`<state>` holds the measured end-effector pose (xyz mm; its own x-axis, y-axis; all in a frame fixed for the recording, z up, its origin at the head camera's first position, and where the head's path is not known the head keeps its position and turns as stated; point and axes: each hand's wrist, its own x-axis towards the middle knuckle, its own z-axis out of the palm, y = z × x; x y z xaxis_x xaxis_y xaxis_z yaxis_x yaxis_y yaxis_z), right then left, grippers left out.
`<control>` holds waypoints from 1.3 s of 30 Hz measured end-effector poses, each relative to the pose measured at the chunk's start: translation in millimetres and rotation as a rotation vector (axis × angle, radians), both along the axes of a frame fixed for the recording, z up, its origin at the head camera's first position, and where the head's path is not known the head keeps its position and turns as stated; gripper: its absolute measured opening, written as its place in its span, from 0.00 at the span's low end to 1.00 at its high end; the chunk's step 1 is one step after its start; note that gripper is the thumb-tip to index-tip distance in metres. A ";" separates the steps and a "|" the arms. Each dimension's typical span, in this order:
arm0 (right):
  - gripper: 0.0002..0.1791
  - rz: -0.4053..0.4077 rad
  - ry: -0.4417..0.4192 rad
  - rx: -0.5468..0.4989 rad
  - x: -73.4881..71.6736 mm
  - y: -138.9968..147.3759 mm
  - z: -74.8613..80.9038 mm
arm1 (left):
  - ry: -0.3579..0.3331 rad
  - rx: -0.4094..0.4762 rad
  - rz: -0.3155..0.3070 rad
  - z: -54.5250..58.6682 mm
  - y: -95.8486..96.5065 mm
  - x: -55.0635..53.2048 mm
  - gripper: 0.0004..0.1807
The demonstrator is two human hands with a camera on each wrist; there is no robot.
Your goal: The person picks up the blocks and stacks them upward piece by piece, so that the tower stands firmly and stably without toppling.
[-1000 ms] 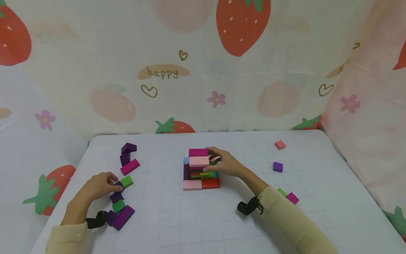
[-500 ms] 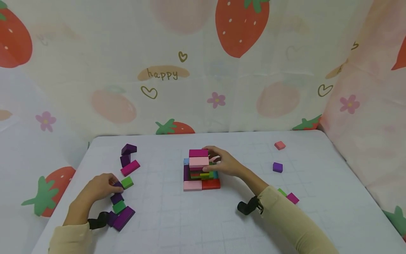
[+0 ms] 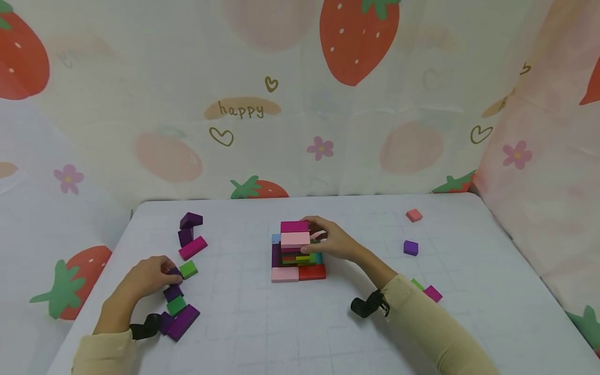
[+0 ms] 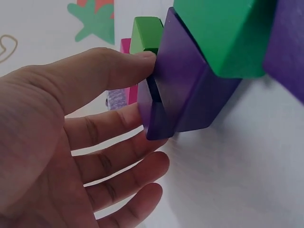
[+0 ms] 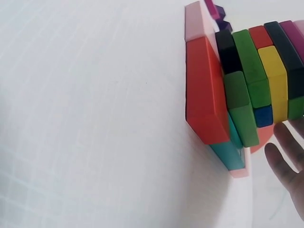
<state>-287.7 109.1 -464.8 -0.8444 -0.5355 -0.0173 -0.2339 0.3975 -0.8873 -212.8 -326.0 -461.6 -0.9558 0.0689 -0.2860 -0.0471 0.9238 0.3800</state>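
Note:
My left hand (image 3: 147, 277) pinches a dark purple block (image 4: 157, 116) between thumb and forefinger, in the row of blocks at the left. Its other fingers are loosely bent. A light green block (image 3: 188, 270) lies right beyond it, with another purple block (image 3: 173, 292) and a green block (image 3: 176, 305) nearer. At the table's middle stands a layered tower of coloured blocks, topped by a magenta block (image 3: 294, 227) and a pale pink block (image 3: 295, 240). My right hand (image 3: 334, 241) holds the tower's upper right side, thumb in front and forefinger behind; two fingertips show beside it in the right wrist view.
Farther up the left row lie a magenta block (image 3: 192, 248) and dark purple blocks (image 3: 190, 220); a long purple block (image 3: 184, 323) lies nearest. On the right are a coral block (image 3: 414, 215), a purple block (image 3: 411, 248) and a magenta block (image 3: 433, 294), near my right sleeve (image 3: 436, 323).
My left hand has shifted very slightly right and its fingers have closed in on the purple block. My right hand and the tower have stayed in place.

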 end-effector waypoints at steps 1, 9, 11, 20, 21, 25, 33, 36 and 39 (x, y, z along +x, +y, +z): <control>0.39 -0.001 0.003 -0.002 0.0 0.1 -0.6 | -0.001 -0.004 0.005 0.5 0.1 0.2 0.23; 0.39 -0.004 0.002 0.002 -0.5 -0.3 -2.2 | -0.004 -0.005 0.078 23.7 -0.8 0.9 0.26; 0.40 -0.003 0.005 0.008 -0.3 -0.1 -1.6 | 0.032 0.006 0.072 32.0 0.8 -0.2 0.28; 0.39 0.008 0.001 0.020 -0.2 0.5 1.9 | 0.242 0.126 -0.053 63.1 46.3 -15.8 0.27; 0.39 0.010 0.001 0.019 -0.2 0.5 2.1 | 0.268 0.147 -0.071 65.0 53.9 -18.2 0.26; 0.38 0.022 0.004 0.015 -0.4 0.3 2.7 | 0.349 0.243 -0.144 66.5 83.5 -28.6 0.20; 0.38 0.032 0.000 0.028 -1.3 1.0 5.2 | 0.400 0.337 -0.267 65.2 140.6 -46.4 0.17; 0.38 0.046 0.000 0.023 -1.5 0.8 5.6 | 0.395 0.330 -0.309 64.6 156.7 -50.7 0.17; 0.37 0.059 0.000 0.012 -1.8 0.8 5.5 | 0.389 0.318 -0.342 64.6 170.8 -54.2 0.17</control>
<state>-289.5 109.9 -459.3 -0.8116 -0.5836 -0.0245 -0.2568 0.3942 -0.8824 -267.0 -155.2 -397.0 -0.8945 0.4157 0.1647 0.4303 0.7002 0.5697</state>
